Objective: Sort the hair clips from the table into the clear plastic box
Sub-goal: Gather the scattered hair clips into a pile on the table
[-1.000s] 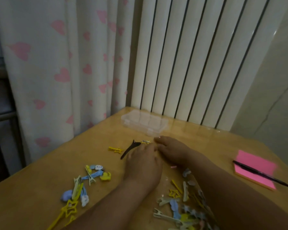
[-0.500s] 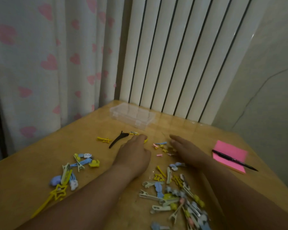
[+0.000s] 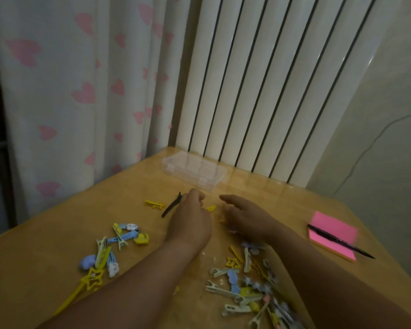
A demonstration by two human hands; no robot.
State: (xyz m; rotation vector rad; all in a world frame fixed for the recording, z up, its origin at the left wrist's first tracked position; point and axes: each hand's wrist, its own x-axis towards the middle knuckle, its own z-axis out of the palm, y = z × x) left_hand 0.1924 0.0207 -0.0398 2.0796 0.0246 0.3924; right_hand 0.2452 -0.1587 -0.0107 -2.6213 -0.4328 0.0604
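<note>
Well to the near left of the clear plastic box (image 3: 195, 172), a loose cluster of hair clips (image 3: 109, 252) in blue, yellow and white lies on the table (image 3: 45, 245). Closer to the box, just in front of its left end, are a yellow star clip (image 3: 154, 204) and a long black clip (image 3: 172, 206). The left hand (image 3: 190, 222) sits directly in front of the box beside the black clip, fingers curled under; whether they pinch anything cannot be told. A small yellow clip (image 3: 210, 208) lies between the hands. The right hand (image 3: 244, 217), in front of the box's right end, hovers low with fingers loosely extended and nothing visible in its grip. Nearer the person and right of the box, a larger heap of clips (image 3: 252, 286) is spread out. Far to the box's right rest a pink notepad (image 3: 332, 236) and a pen (image 3: 339, 241). The box stands at the far edge, looks shut, and shows no clips inside, so the sorting appears barely begun: nearly everything remains on the table.
</note>
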